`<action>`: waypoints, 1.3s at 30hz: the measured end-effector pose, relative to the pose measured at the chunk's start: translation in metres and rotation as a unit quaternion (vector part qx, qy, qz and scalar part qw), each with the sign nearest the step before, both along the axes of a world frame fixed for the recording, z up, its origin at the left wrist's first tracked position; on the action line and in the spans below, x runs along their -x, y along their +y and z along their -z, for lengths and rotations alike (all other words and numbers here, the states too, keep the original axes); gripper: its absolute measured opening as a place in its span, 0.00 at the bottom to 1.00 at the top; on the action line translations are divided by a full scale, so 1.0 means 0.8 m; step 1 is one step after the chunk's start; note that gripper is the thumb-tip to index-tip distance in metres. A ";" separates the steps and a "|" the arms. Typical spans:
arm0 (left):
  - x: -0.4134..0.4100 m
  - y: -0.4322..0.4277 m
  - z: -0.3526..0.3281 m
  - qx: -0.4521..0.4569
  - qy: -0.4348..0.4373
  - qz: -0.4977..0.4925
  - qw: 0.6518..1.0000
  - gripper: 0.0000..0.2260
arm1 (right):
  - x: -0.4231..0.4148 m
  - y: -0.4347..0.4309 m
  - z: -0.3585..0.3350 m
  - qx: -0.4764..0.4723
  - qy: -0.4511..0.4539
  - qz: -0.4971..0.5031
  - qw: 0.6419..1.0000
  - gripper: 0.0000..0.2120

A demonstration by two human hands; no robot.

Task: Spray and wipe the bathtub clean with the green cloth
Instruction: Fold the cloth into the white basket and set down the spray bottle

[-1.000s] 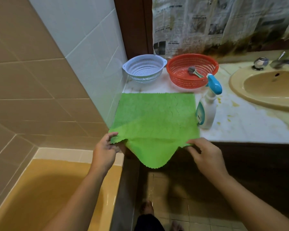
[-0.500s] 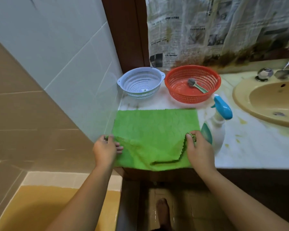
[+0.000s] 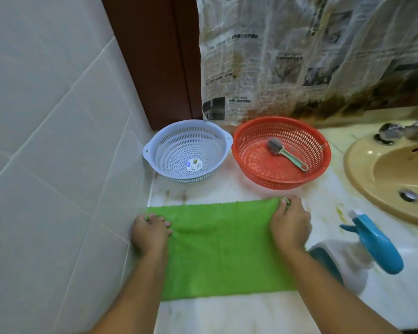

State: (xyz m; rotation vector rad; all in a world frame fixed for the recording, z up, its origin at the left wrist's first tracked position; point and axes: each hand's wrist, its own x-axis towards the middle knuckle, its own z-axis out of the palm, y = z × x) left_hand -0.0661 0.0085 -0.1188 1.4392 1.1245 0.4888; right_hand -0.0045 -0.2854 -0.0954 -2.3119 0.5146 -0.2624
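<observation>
Curled right grip (image 3: 290, 227) on green cloth (image 3: 227, 251)

The cloth (image 3: 222, 249) is matt, nubbly fabric. At its twelve o'clock the blue basket (image 3: 188, 150) and red basket (image 3: 281, 162) are perforated plastic. At two o'clock the sink (image 3: 362, 169) looks glossy, its tap (image 3: 391, 131) shiny metal.

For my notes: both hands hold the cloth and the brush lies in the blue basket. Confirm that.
Wrong basket. The head view shows the brush in the red basket, not the blue basket; the left hand and right hand do hold the cloth.
</observation>
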 end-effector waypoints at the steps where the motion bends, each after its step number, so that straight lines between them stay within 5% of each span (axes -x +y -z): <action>1: -0.007 0.001 0.001 -0.006 0.004 -0.006 1.000 0.09 | -0.008 0.000 0.003 0.014 0.012 0.008 1.000 0.11; 8: -0.019 -0.016 -0.010 -0.040 -0.028 -0.066 0.997 0.05 | -0.033 0.003 0.025 0.087 0.041 0.031 0.995 0.08; 17: -0.004 -0.025 -0.013 -0.060 -0.095 -0.076 0.991 0.05 | -0.026 -0.009 0.029 0.060 -0.024 0.070 0.995 0.07; 27: -0.014 -0.030 -0.008 -0.039 -0.059 -0.086 0.994 0.08 | -0.035 -0.012 0.039 0.149 0.038 0.034 0.987 0.09; 33: -0.012 -0.005 -0.006 -0.042 -0.002 0.014 0.999 0.22 | -0.035 -0.018 0.037 0.152 0.026 0.013 0.988 0.11; 36: -0.003 -0.002 -0.011 -0.186 0.058 0.118 0.974 0.24 | -0.030 -0.016 0.039 0.155 0.016 -0.002 0.988 0.12; 39: 0.002 -0.001 -0.013 -0.364 0.078 0.216 0.903 0.18 | -0.018 -0.012 0.037 0.174 -0.034 -0.034 0.984 0.16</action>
